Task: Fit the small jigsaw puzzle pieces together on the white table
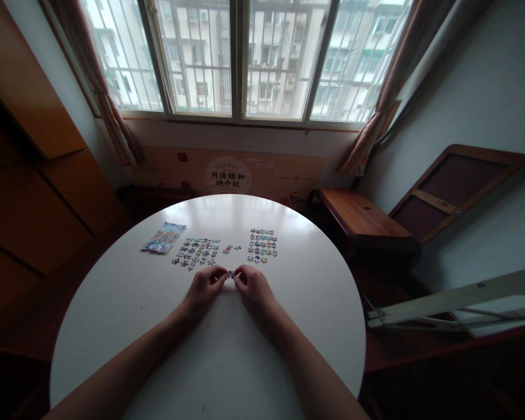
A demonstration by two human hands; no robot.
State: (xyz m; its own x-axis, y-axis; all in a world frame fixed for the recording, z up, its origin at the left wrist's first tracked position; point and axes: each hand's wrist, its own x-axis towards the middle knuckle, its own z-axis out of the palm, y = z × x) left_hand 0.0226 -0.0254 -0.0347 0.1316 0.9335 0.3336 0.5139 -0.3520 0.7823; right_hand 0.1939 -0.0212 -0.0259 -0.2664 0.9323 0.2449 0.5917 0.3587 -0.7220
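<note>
Between my two hands a small dark puzzle piece (pixel 231 274) is pinched just above the white table; whether it is one piece or two joined cannot be made out. My left hand (pixel 205 286) grips its left side with thumb and forefinger. On its right side, the fingertips of my right hand (pixel 254 284) are closed in the same way. Beyond my left hand lie loose puzzle pieces (pixel 196 252) in rough rows. Another group of pieces (pixel 262 245) sits beyond my right hand. A few pieces (pixel 231 249) lie between the groups.
A colourful printed sheet or packet (pixel 164 237) lies at the table's far left. The round white table (pixel 114 326) has a curved edge. To its right stand a low wooden bench (pixel 363 213) and a pale folded frame (pixel 446 303). Wooden cabinets (pixel 30 210) line the left; windows face me.
</note>
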